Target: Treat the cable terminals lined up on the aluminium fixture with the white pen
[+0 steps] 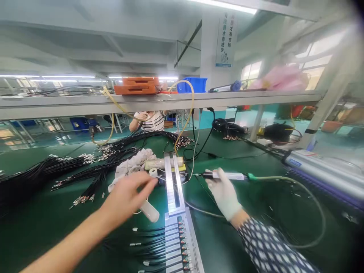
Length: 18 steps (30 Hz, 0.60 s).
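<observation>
Our bare left hand [129,195] stretches forward over the green worktop [57,223], fingers loosely spread and gripping nothing, tips just short of a small white roll [153,172]. Our gloved right hand [223,193] is clenched on a slim pen-like tool [224,176] with a green-tipped hose. Between both hands sits a ridged metal fixture [174,182]; black wires [93,167] fan out beyond the left.

light: bright ceiling tubes [224,4] | glare: windows [318,57] | blur: right edge | distortion: wide-angle
</observation>
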{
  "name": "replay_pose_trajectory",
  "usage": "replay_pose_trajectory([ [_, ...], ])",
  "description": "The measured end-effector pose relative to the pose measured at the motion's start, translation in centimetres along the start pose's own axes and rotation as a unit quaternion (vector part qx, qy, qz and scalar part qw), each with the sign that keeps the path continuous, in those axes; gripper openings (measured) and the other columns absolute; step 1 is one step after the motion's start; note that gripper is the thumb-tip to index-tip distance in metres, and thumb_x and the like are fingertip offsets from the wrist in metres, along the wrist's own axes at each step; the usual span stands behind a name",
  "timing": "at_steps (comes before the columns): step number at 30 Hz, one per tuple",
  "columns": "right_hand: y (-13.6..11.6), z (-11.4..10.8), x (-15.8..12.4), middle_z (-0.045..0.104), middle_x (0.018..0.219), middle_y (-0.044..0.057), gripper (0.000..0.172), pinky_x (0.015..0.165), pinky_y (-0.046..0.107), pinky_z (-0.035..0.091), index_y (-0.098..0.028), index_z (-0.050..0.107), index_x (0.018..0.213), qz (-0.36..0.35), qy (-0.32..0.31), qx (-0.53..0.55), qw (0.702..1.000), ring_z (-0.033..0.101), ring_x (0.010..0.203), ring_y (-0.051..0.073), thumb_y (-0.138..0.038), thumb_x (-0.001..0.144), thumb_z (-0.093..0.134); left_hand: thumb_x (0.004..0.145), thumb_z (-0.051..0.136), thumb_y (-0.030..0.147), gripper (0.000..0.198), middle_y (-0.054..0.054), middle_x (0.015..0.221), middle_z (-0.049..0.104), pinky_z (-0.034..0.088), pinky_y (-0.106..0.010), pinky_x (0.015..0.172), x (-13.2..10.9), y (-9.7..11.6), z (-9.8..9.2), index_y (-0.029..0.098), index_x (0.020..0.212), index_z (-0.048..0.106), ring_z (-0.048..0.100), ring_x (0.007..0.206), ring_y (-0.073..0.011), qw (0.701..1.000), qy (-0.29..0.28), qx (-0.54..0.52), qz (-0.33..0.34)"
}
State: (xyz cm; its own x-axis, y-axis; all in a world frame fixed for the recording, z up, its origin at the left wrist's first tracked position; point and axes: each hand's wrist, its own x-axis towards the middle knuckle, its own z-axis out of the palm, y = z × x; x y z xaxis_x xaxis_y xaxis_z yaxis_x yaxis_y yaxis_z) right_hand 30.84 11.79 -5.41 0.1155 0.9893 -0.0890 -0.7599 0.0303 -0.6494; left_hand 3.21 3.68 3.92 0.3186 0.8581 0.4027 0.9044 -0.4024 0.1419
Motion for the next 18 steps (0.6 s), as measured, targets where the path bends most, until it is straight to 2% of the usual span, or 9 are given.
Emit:
replay_pose_trajectory([
  [3, 2.2, 1.6, 6.5, 0.067, 0.084, 0.002, 0.027, 0.051, 0.022, 0.051, -0.015, 0.062, 0.090, 0.037, 0.038, 0.002, 0.999, 0.061, 0.061, 0.010, -0.042, 0.093, 0.061, 0.099, 0.041, 0.031, 0.030, -0.005, 0.092, 0.068, 0.050, -0.029, 0.078, 6.8, -4.9, 1.8, 0.016, 0.087, 0.063, 0.063, 0.086, -0.0174, 0.998, -0.015, 0.022, -0.061],
  [5, 4.0, 2.0, 9.4, 0.065, 0.088, 0.001, 0.027, 0.057, 0.024, 0.053, -0.014, 0.061, 0.100, 0.056, 0.063, -0.001, 0.996, 0.062, 0.066, 0.011, -0.040, 0.098, 0.055, 0.097, 0.050, 0.030, 0.020, -0.006, 0.106, 0.067, 0.051, -0.036, 0.088, 9.7, -7.7, 3.9, 0.015, 0.099, 0.063, 0.062, 0.099, -0.0192, 0.995, -0.036, 0.036, -0.089],
  [7, 5.7, 2.4, 11.2, 0.065, 0.094, 0.003, 0.027, 0.062, 0.027, 0.055, -0.015, 0.061, 0.107, 0.071, 0.077, -0.012, 0.994, 0.063, 0.072, 0.012, -0.039, 0.098, 0.055, 0.095, 0.056, 0.035, 0.024, -0.008, 0.116, 0.064, 0.049, -0.045, 0.095, 11.6, -9.7, 6.1, 0.016, 0.108, 0.062, 0.061, 0.108, -0.0223, 0.990, -0.056, 0.045, -0.117],
  [9, 7.0, 2.7, 12.4, 0.065, 0.100, 0.004, 0.027, 0.066, 0.029, 0.057, -0.015, 0.060, 0.111, 0.079, 0.077, -0.032, 0.993, 0.064, 0.078, 0.014, -0.038, 0.097, 0.056, 0.094, 0.057, 0.040, 0.031, -0.009, 0.122, 0.062, 0.047, -0.050, 0.098, 12.9, -10.7, 8.0, 0.017, 0.115, 0.061, 0.059, 0.112, -0.0248, 0.986, -0.079, 0.045, -0.142],
  [12, 8.3, 3.0, 13.8, 0.065, 0.105, 0.006, 0.027, 0.070, 0.032, 0.058, -0.016, 0.060, 0.113, 0.088, 0.056, -0.067, 0.992, 0.065, 0.084, 0.016, -0.038, 0.097, 0.057, 0.094, 0.056, 0.044, 0.037, -0.010, 0.125, 0.061, 0.046, -0.053, 0.099, 14.3, -11.2, 10.0, 0.017, 0.120, 0.059, 0.059, 0.114, -0.0263, 0.978, -0.124, 0.029, -0.165],
  [18, 9.9, 2.9, 15.6, 0.064, 0.109, 0.007, 0.032, 0.076, 0.036, 0.057, -0.016, 0.060, 0.115, 0.112, 0.012, -0.147, 0.983, 0.065, 0.088, 0.018, -0.042, 0.096, 0.057, 0.093, 0.057, 0.045, 0.041, -0.010, 0.133, 0.056, 0.043, -0.056, 0.102, 15.3, -11.5, 11.6, 0.019, 0.125, 0.057, 0.054, 0.122, -0.0293, 0.963, -0.192, 0.011, -0.190],
])
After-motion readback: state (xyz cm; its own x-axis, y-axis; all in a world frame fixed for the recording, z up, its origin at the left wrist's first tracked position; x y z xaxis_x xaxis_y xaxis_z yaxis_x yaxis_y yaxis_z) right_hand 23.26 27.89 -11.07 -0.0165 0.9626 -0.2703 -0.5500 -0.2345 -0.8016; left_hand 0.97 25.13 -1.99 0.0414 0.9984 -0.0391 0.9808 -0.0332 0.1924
